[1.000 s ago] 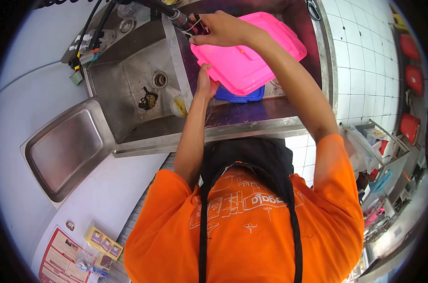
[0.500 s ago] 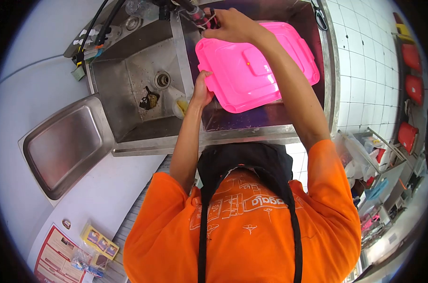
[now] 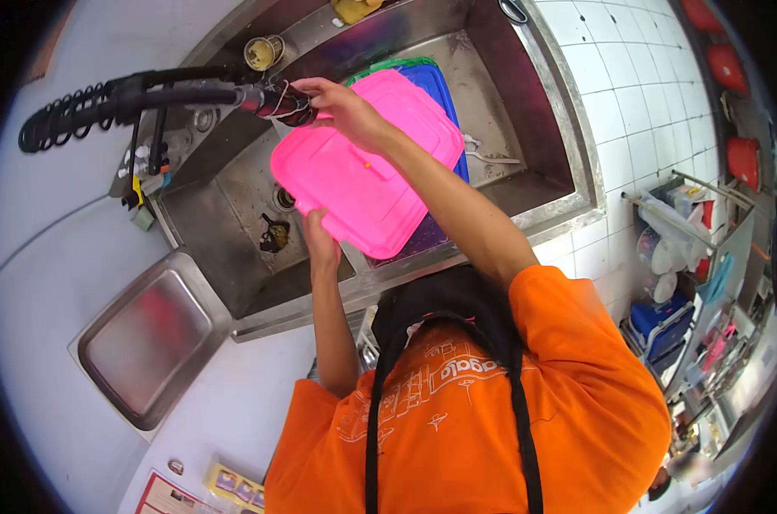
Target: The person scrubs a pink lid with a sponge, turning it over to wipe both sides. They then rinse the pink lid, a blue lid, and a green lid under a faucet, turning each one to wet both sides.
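A bright pink plastic lid [image 3: 363, 184] is held tilted over the divider between the two sink basins. My left hand [image 3: 321, 244] is closed on its near left edge, thumb on top. My right hand [image 3: 341, 107] reaches across the lid and grips the black spray head [image 3: 287, 103] of the tap hose; part of its grip is hidden. Beneath the pink lid, a blue lid [image 3: 444, 90] and a green piece [image 3: 405, 62] show at the far side of the right basin.
The left basin [image 3: 204, 223] has a drain and dark scrap. White utensils [image 3: 495, 159] lie in the right basin. A small cup [image 3: 264, 53], a yellow sponge [image 3: 354, 8] and scissors [image 3: 513, 10] are along the rim. A metal tray [image 3: 153, 343] lies at left.
The pink lid has moved left, partly over the left basin, with both hands and the spray head. The blue and green pieces beneath have come into view. The camera view has turned.
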A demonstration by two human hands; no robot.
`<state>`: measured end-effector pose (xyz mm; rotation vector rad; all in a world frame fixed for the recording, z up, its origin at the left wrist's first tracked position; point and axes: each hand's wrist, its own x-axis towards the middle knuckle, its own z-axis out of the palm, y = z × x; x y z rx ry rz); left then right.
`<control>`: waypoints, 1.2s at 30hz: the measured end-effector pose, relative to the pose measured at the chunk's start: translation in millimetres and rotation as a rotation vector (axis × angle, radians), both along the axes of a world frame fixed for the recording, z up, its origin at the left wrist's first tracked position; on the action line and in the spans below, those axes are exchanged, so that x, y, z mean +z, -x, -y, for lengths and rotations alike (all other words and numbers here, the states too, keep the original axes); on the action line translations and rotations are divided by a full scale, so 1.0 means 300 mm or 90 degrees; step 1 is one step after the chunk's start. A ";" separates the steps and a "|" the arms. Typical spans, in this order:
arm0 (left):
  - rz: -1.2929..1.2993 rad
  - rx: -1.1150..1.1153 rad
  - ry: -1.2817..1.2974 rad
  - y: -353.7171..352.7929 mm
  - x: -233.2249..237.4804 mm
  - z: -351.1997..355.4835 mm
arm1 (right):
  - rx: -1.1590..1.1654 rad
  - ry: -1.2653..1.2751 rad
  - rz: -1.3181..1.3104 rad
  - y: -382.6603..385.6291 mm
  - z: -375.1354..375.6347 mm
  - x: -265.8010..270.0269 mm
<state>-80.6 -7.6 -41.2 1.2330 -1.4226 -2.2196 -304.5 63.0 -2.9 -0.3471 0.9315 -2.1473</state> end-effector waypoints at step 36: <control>-0.076 0.064 -0.021 -0.225 0.383 0.010 | -0.281 -0.520 -0.679 -0.007 0.103 -0.570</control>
